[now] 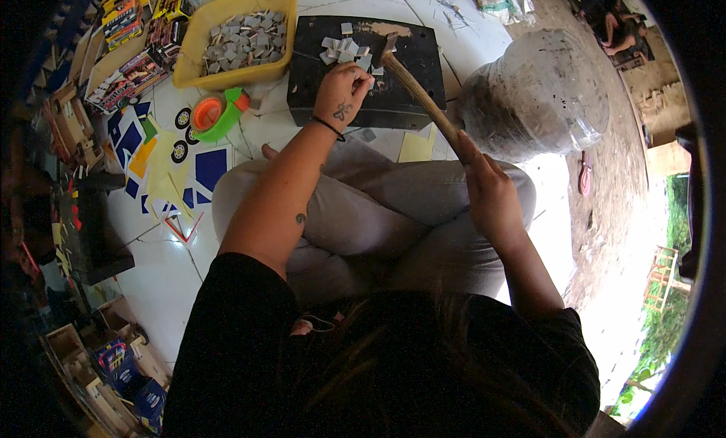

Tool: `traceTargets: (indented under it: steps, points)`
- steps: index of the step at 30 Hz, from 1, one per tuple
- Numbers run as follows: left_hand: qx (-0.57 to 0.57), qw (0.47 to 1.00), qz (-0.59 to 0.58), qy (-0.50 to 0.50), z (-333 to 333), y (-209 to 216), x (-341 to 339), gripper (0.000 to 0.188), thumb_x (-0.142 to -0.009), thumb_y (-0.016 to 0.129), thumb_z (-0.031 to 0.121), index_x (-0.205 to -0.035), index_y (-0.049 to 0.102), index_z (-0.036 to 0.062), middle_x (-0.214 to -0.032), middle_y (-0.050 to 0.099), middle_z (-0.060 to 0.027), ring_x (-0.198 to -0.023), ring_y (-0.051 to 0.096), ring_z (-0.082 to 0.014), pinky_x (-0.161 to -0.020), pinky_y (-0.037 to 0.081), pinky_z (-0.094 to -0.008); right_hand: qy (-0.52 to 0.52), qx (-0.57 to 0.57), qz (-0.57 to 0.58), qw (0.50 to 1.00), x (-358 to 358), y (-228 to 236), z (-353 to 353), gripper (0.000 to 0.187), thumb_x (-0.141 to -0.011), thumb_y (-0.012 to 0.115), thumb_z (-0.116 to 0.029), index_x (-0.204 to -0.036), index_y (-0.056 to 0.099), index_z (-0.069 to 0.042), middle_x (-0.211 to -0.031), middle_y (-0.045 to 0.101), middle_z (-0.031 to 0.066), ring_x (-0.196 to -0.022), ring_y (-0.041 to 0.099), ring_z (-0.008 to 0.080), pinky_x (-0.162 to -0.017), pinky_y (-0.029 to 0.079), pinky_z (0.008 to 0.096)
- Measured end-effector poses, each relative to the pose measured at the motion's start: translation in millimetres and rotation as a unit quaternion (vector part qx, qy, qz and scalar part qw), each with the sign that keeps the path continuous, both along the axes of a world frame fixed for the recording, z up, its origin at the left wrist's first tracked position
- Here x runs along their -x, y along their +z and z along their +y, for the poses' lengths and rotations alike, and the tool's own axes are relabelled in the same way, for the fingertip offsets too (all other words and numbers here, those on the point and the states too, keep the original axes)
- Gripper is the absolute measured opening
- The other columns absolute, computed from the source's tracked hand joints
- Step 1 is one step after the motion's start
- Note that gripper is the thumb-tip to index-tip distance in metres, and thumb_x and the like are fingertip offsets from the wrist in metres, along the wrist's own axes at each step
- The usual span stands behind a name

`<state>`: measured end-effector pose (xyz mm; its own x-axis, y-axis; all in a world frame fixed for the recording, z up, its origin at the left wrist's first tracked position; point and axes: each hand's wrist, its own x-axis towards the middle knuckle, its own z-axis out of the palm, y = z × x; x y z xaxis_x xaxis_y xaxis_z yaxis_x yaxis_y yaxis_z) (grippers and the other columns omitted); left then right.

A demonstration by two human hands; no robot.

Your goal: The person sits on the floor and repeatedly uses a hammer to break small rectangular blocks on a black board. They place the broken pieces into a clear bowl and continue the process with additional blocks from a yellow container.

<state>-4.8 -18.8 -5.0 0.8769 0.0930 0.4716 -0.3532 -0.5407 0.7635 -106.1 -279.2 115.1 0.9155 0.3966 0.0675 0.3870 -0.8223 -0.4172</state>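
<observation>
My right hand (491, 196) is closed round the lower end of a hammer's wooden handle. The hammer (423, 96) slants up to the left, its head over the black block (325, 98) in front of my crossed legs. Over the same block, my left hand (342, 92) has its fingers pinched together. Whatever is between those fingertips is too small or hidden to name. Right by them lies a loose heap of small square grey and pale pieces (344, 49) on the block's top.
A yellow plastic tub (181, 68) of similar grey pieces stands at the far left. Near it are a green tape dispenser (219, 120), black toy wheels (180, 151) and blue and yellow cut sheets (212, 170). Boxy wooden toy vehicles (125, 79) line the left. A plastic-wrapped bundle (533, 94) stands right.
</observation>
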Motion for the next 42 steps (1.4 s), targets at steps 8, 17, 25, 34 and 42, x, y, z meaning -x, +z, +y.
traceTargets:
  steps: [8, 17, 25, 34, 42]
  points:
    - [0.001, 1.000, -0.009, 0.001, 0.2, -3.8, -0.1, 0.012, -0.079, 0.067, 0.008, -0.076, 0.061, -0.0011, -0.076, 0.059, -0.0103, -0.062, 0.059, -0.0224, -0.059, 0.049, -0.0316, 0.020, -0.039, -0.016, 0.999, -3.8, -3.9, -5.6, 0.051, -0.090, 0.048, -0.008, -0.138, 0.037, -0.022, -0.111, 0.059, 0.0202, -0.088, 0.063, 0.0380, -0.069, 0.052, 0.0448]
    - [-0.002, 1.000, -0.021, 0.002, 1.7, -2.3, 1.8, 0.010, -0.079, 0.068, 0.009, -0.080, 0.065, -0.0005, -0.078, 0.061, -0.0105, -0.064, 0.059, -0.0219, -0.060, 0.049, -0.0313, -0.031, -0.111, 0.089, 0.989, -7.8, -8.9, -3.0, 0.046, -0.091, 0.047, -0.005, -0.136, 0.042, -0.012, -0.109, 0.060, 0.0211, -0.096, 0.063, 0.0307, -0.081, 0.048, 0.0365]
    - [-0.006, 0.999, -0.011, -0.032, 5.7, -3.5, 7.5, 0.015, -0.079, 0.069, 0.014, -0.084, 0.067, 0.0006, -0.084, 0.064, -0.0092, -0.074, 0.062, -0.0234, -0.067, 0.051, -0.0320, -0.009, -0.207, 0.085, 0.975, -37.6, -44.9, -9.7, 0.059, -0.087, 0.045, 0.003, -0.143, 0.030, -0.012, -0.117, 0.051, 0.0218, -0.100, 0.053, 0.0281, -0.088, 0.042, 0.0332]
    - [-0.057, 0.998, -0.022, -0.012, 6.7, -3.8, 6.9, 0.014, -0.081, 0.068, 0.015, -0.088, 0.067, 0.0020, -0.088, 0.065, -0.0089, -0.077, 0.064, -0.0219, -0.067, 0.052, -0.0310, -0.035, 0.007, -0.144, 0.989, -49.9, -56.6, 18.9, 0.076, -0.074, 0.058, 0.002, -0.142, 0.026, -0.012, -0.128, 0.034, 0.0251, -0.113, 0.041, 0.0417, -0.097, 0.036, 0.0419]
    - [-0.069, 0.997, -0.045, -0.016, 9.7, -0.8, 9.3, 0.011, -0.077, 0.068, 0.010, -0.084, 0.066, 0.0013, -0.084, 0.064, -0.0128, -0.075, 0.061, -0.0300, -0.071, 0.050, -0.0376, 0.252, -0.137, -0.079, 0.955, -139.6, -50.0, 104.1, 0.023, -0.075, 0.067, -0.007, -0.097, 0.064, -0.002, -0.093, 0.064, 0.0134, -0.091, 0.060, 0.0322, -0.082, 0.048, 0.0355]
